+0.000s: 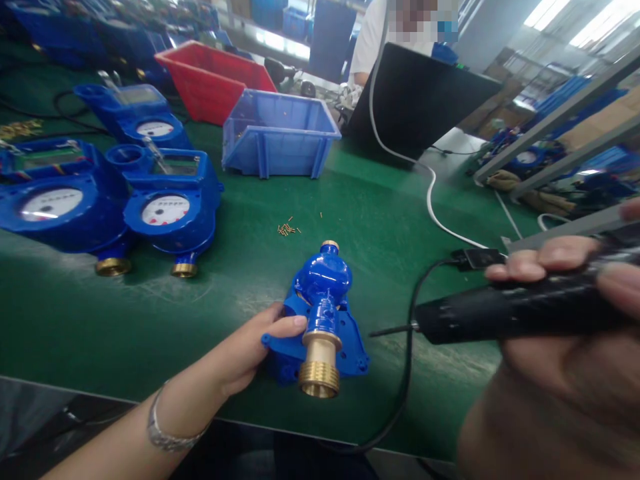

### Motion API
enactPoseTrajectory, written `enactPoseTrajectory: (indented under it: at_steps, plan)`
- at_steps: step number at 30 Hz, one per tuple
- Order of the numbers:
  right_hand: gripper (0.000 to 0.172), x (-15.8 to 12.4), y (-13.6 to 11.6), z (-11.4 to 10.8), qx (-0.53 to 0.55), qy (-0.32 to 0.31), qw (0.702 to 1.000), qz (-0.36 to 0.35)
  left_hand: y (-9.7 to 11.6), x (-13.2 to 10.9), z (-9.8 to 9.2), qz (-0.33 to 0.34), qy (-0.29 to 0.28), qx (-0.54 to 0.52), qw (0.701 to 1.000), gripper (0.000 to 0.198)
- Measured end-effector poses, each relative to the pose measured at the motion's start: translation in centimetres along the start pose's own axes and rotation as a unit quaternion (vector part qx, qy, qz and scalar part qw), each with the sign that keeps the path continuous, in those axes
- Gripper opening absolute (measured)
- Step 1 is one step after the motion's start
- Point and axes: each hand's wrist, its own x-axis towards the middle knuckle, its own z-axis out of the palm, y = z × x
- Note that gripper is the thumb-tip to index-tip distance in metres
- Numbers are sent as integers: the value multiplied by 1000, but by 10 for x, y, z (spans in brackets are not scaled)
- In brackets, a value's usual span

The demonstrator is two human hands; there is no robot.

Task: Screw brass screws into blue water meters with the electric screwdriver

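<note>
A blue water meter [327,277] with threaded brass ends lies upside down on the green table, its pipe pointing towards me. My left hand [265,340] grips it from the left, thumb along the blue casing and the other fingers hidden behind it. In my right hand [560,320] is a black electric screwdriver [480,317], its thin bit pointing left, beside the meter and apart from it. Behind the meter lies a small pile of brass screws [286,229].
Several blue water meters [170,207] stand at the left. Behind are a red bin [210,77] and a blue bin [285,133]. A black monitor [420,100] partly hides another person [365,50]. A white cable [435,207] and a black cord [413,353] run at the right.
</note>
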Motion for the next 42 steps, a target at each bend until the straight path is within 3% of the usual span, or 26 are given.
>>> enactPoseTrajectory:
  at_steps: [3, 10, 15, 20, 25, 32, 38, 42]
  plan:
    - [36, -5, 1, 24, 142, -5, 990, -18, 1, -1, 1, -8, 19, 10, 1000, 45]
    - [37, -2, 11, 39, 132, -57, 989, 19, 4, 1, 0, -30, 44, 49, 997, 49]
    - [37, -8, 30, 45, 136, -158, 972, 108, 3, 3, 5, -29, 63, 19, 997, 57]
    - [33, -15, 43, 51, 150, -115, 974, 123, -1, 5, 9, -15, 96, -17, 995, 59]
    - [32, -19, 43, 54, 119, -106, 980, 123, -4, 6, 8, -15, 95, -32, 995, 59]
    - [31, -23, 46, 51, 163, -68, 977, 120, -6, 6, 9, -15, 104, -28, 994, 64]
    - [33, -25, 52, 54, 205, -39, 973, 100, 1, 5, 11, -4, 62, -1, 998, 55]
    - [42, -17, 47, 51, 227, -88, 965, 99, 0, 4, 10, -5, 52, 14, 999, 53]
